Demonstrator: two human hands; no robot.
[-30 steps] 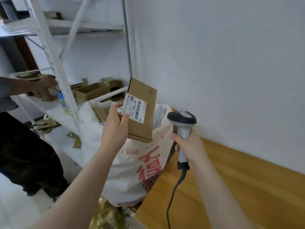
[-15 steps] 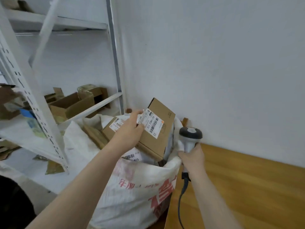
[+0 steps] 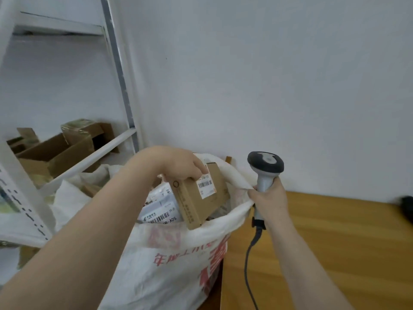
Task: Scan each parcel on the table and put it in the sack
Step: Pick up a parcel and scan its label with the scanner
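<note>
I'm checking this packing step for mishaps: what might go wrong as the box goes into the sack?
1. The cardboard box has its lower corner at the rim of the sack, above parcels piled high inside. Released here by the left hand, it might tip out.
2. The right hand grips the scanner and seems to pinch the rim too. If that slips, the mouth may sag.

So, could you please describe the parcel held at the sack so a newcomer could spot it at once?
Find the white sack with red lettering standing against the left end of the wooden table. In its open mouth, the left hand grips a flat brown cardboard box. Unlike the grey plastic mailers under it, it is cardboard with a small white barcode label.
</note>
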